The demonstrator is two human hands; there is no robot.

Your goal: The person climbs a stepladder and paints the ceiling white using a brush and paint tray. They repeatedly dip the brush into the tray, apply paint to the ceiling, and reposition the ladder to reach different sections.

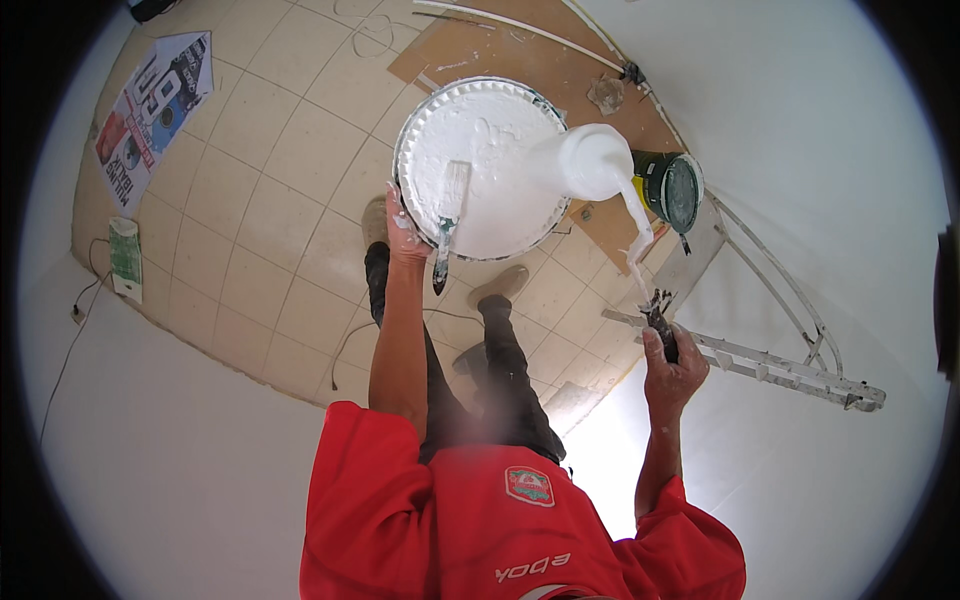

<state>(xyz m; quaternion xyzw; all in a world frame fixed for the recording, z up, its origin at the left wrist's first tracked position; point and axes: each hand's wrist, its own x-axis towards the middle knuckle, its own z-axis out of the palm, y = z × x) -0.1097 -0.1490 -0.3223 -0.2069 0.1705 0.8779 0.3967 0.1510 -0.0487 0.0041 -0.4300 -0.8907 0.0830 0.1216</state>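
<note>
My left hand (404, 232) grips the near-left rim of a large round bucket (485, 119) full of thick white paint. A paint-coated brush (442, 257) lies over that rim beside my fingers, bristles toward the middle. My right hand (672, 366) is closed round the dark handle of a paint roller (598, 163). The roller's bent frame is thickly coated in white, and its white head is at the bucket's right side.
A dark green can (680, 193) stands right of the bucket on brown board (596, 235). A metal ladder (775, 373) lies along the right wall. A printed poster (152, 120), green-and-white packet (126, 262) and cables are on the tiled floor (250, 250).
</note>
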